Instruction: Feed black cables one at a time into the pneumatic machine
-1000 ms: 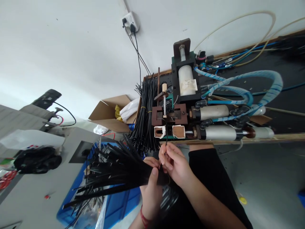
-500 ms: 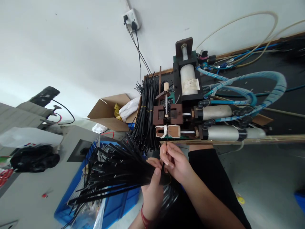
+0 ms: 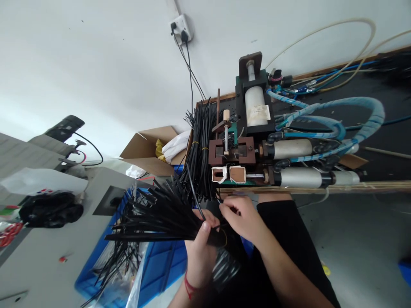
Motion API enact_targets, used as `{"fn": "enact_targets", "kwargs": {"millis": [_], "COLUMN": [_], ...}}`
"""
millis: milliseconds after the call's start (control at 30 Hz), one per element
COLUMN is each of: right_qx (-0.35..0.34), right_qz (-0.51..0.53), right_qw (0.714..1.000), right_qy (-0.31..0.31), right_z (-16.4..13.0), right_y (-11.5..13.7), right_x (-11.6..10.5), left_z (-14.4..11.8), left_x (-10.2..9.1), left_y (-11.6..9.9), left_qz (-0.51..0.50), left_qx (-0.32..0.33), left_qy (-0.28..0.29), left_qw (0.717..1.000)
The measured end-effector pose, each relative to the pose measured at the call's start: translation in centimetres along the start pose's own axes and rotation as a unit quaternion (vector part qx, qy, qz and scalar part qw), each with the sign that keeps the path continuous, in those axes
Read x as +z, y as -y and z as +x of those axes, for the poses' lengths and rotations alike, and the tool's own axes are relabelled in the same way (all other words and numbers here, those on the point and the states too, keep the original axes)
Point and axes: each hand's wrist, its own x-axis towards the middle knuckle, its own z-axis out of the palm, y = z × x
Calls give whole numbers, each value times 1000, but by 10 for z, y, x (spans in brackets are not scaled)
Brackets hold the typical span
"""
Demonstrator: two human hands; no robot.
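Observation:
My left hand (image 3: 203, 241) is wrapped round a thick bundle of black cables (image 3: 163, 214), whose loose ends fan out to the left. A single cable (image 3: 194, 192) stands up from the bundle past the left thumb. Just right of it, the fingers of my right hand (image 3: 242, 216) are pinched together on a thin cable end (image 3: 219, 201), whose tip shows beyond the fingertips. Above the right hand is a pneumatic machine with a brown jaw block (image 3: 215, 159) and two white-edged pads (image 3: 238, 174), which stand apart. Neither hand touches the machine.
More black cable bundles (image 3: 201, 141) lie on the bench left of the machine. A blue crate (image 3: 170, 265) of cable scraps stands below left, with a cardboard box (image 3: 144, 147) behind it. Air cylinders (image 3: 297, 176) and blue hoses (image 3: 362, 105) extend to the right.
The machine's jaws and pads have moved apart. My right hand has drawn slightly away from the left, and the single cable now points up beside the left thumb. The view has shifted slightly.

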Motion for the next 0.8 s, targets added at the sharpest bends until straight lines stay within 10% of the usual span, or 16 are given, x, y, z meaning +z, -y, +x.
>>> {"fn": "enact_targets", "kwargs": {"millis": [100,233,467,567,667,800], "right_qx": [86,118,-86,-143,-168,-57], "right_qz": [-254,-333,-152,-120,-168,-267], "right_qw": [961,931,949,934,938,962], "right_qy": [72,90,-262,-306,-254,-31], "right_z": [-2,-8,-28,-29,-27,-27], "right_y": [1,-1,18,22,19,9], "right_x": [-15,-27,-24,-17,-17,-26], "left_z": [-2,-8,-17,-20,-21,-24], "left_x": [1,4,-5,-6,-5,-4], "left_y": [-1,2,12,14,14,12], "left_qz": [21,65,159,184,190,191], "left_qx": [-18,-57,-73,-79,-76,-69], "left_qy": [3,10,6,-14,-9,30], "left_qw": [1000,996,985,980,979,979]}}
